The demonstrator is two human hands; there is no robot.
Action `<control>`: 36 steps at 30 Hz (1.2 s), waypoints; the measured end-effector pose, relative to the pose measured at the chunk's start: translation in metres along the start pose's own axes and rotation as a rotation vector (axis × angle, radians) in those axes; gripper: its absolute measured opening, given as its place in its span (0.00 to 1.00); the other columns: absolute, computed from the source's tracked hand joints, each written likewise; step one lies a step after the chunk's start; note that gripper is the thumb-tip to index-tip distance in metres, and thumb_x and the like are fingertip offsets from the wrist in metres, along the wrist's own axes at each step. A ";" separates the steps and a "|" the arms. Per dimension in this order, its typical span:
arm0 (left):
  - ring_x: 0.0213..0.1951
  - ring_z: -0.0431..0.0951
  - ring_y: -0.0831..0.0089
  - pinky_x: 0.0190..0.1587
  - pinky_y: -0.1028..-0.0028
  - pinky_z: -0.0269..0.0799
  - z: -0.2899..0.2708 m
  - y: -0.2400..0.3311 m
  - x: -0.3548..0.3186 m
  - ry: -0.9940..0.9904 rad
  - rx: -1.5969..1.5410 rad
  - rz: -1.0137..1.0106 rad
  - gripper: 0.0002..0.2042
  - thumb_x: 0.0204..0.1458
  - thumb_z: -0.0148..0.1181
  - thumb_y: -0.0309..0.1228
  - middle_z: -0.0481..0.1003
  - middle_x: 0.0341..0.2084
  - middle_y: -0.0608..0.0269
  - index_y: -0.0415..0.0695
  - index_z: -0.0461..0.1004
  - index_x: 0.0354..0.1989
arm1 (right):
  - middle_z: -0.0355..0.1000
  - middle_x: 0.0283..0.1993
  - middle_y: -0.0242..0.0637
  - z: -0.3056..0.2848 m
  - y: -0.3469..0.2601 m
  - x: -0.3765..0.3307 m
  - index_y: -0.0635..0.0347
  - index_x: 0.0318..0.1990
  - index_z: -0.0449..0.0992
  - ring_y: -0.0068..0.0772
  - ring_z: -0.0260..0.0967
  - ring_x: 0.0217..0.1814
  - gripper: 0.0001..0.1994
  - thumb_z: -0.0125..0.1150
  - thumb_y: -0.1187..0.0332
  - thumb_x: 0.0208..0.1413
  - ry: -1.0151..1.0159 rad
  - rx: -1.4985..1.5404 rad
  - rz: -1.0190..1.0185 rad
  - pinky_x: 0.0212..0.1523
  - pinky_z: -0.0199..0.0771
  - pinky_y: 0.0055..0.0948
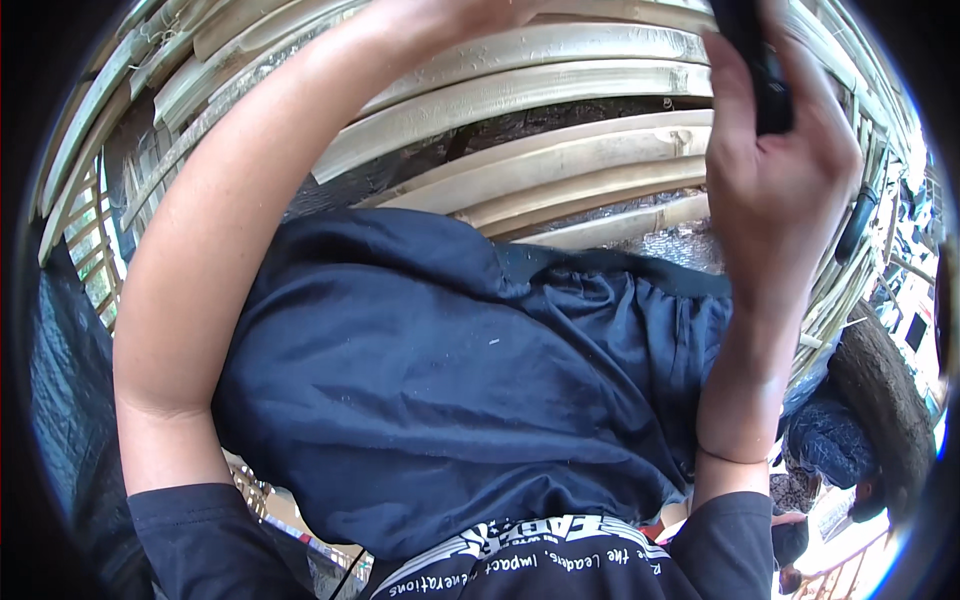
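Black handle [770, 100], perhaps a tool's, far right over pale bamboo slats [560, 90], gripped in right hand [785, 180]. Left hand [505, 10] mostly cropped at far edge; hold cannot be told. Risk: a loosened right grip could let the handle slip onto the slats.

The bamboo slats [540, 92] lay beyond the lap [440, 370], with sheeting [70, 380] at left and a trunk [890, 385] at right.
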State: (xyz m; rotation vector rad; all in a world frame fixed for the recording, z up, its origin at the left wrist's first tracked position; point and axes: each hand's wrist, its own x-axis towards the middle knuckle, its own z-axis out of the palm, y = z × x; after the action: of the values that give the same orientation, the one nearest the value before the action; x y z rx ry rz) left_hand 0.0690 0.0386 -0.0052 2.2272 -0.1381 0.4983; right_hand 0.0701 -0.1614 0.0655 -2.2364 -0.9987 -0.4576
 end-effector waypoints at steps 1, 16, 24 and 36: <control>0.21 0.73 0.79 0.24 0.76 0.71 0.000 -0.001 -0.001 0.013 0.038 0.027 0.05 0.53 0.68 0.26 0.80 0.21 0.64 0.43 0.83 0.25 | 0.81 0.36 0.45 -0.002 -0.003 0.001 0.67 0.65 0.72 0.25 0.74 0.28 0.25 0.59 0.81 0.58 -0.013 0.016 0.013 0.29 0.70 0.22; 0.21 0.73 0.80 0.25 0.75 0.68 -0.004 0.005 0.002 0.020 0.042 0.002 0.06 0.52 0.69 0.26 0.78 0.20 0.66 0.42 0.82 0.24 | 0.82 0.45 0.52 0.013 0.011 -0.004 0.67 0.66 0.70 0.32 0.82 0.42 0.26 0.59 0.82 0.58 0.126 0.114 -0.185 0.41 0.80 0.25; 0.22 0.73 0.80 0.24 0.77 0.69 -0.008 0.011 0.005 -0.009 0.049 -0.014 0.04 0.51 0.70 0.24 0.79 0.22 0.65 0.41 0.83 0.25 | 0.82 0.45 0.51 -0.008 0.010 0.002 0.67 0.67 0.69 0.30 0.82 0.39 0.27 0.59 0.81 0.58 0.156 0.160 -0.005 0.39 0.79 0.23; 0.23 0.75 0.80 0.26 0.78 0.71 -0.010 0.021 0.000 -0.010 -0.054 -0.066 0.06 0.55 0.66 0.26 0.81 0.23 0.63 0.37 0.84 0.30 | 0.82 0.44 0.50 -0.033 0.012 0.012 0.69 0.66 0.69 0.26 0.80 0.35 0.25 0.60 0.78 0.60 0.300 0.350 0.249 0.35 0.77 0.19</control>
State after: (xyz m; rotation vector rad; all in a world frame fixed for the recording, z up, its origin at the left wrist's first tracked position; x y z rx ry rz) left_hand 0.0603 0.0324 0.0150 2.1744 -0.0816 0.4426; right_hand 0.0849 -0.1833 0.0913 -1.8769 -0.5847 -0.4508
